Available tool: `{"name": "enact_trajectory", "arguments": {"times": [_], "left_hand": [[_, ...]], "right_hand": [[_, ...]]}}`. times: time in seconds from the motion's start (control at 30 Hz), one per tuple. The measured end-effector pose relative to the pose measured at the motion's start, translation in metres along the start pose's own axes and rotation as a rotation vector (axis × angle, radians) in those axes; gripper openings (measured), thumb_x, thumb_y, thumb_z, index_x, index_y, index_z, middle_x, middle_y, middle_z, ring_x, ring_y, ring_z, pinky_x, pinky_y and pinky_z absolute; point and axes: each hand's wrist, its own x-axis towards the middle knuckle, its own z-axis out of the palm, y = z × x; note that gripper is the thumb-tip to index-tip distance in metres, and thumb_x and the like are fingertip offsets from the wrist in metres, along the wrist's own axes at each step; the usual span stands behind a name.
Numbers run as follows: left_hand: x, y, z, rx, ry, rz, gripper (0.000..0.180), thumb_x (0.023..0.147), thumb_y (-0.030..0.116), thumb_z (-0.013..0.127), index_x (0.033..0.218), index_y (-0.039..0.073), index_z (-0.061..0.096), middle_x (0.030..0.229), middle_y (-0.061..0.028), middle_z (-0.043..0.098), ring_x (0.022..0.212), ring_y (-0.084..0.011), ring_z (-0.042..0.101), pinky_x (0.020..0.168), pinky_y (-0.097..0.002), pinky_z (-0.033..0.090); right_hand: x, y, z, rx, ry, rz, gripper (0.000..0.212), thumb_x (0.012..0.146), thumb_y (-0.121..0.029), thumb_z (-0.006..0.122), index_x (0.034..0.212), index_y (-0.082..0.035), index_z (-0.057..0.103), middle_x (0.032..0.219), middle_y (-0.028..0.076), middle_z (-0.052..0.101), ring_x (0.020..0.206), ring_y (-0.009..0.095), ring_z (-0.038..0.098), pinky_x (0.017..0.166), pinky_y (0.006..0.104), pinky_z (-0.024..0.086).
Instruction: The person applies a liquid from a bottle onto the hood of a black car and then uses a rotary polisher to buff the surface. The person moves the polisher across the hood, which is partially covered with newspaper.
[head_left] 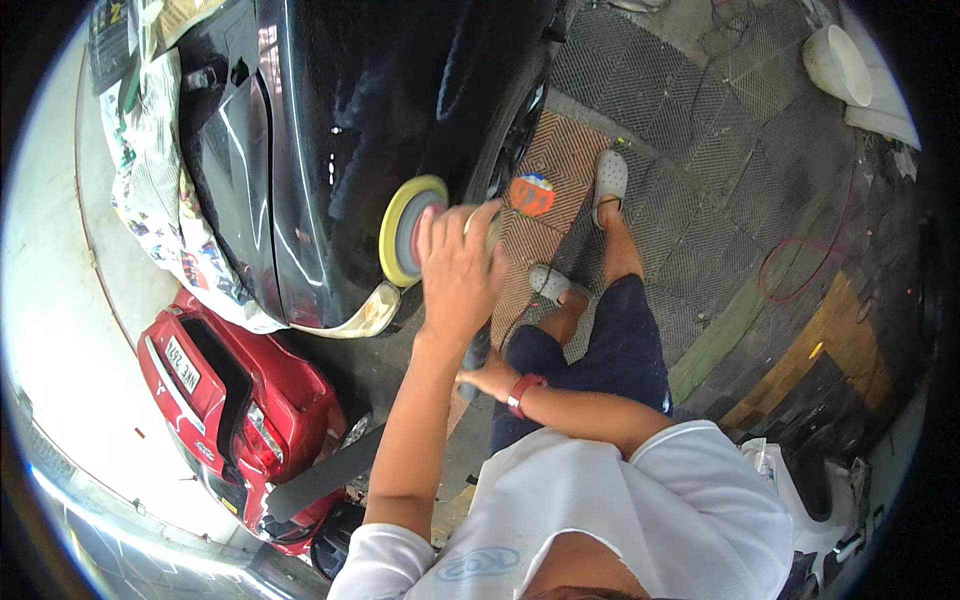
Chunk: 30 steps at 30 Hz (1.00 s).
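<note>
Rotary polisher [408, 240] was at the black car [370, 100], pad [388, 248] contact unclear | our left grip [460, 262] curled over its head, our right grip [492, 377] clasped its handle [478, 346] | we judged it heavy, rigid, soft-padded (surest held at both ends).

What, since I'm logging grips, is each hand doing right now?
Left hand: holding the front of the polisher.
Right hand: closed around its dark handle.
</note>
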Motion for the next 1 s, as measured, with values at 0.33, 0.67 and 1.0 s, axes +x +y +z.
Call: {"name": "enact_trajectory", "arguments": {"times": [0.33,0.67,1.0], "left_hand": [[0.272,0.066,0.045,-0.104,0.332,0.249,0.054,0.091,0.022,0.075,0.142,0.014,0.06,0.118,-0.0137,0.07,0.125,-0.0352,0.064,0.124,-0.0565,0.035],[0.13,0.025,-0.021,-0.303,0.612,0.038,0.053,0.092,0.016,0.079,0.139,0.003,0.059,0.134,-0.0167,0.069,0.13,-0.0391,0.063,0.125,-0.0623,0.032],[-0.076,-0.014,-0.025,-0.144,0.635,-0.42,0.054,0.106,0.01,0.064,0.15,0.0,0.035,0.15,-0.0264,0.051,0.141,-0.0403,0.052,0.128,-0.0567,0.028]], "right_hand": [[0.065,-0.227,-0.191,0.192,0.187,-0.237,0.016,0.089,-0.005,0.083,0.1,-0.004,0.071,0.088,0.005,0.072,0.079,0.018,0.069,0.075,0.036,0.055],[0.061,-0.162,-0.166,-0.418,0.382,-0.352,0.036,0.084,-0.025,0.09,0.11,-0.002,0.079,0.105,0.021,0.082,0.102,0.036,0.08,0.088,0.0457,0.061],[0.008,-0.094,-0.104,-0.562,0.089,-0.253,0.038,0.084,-0.023,0.087,0.115,-0.004,0.075,0.108,0.023,0.079,0.106,0.043,0.077,0.09,0.048,0.061]]}}
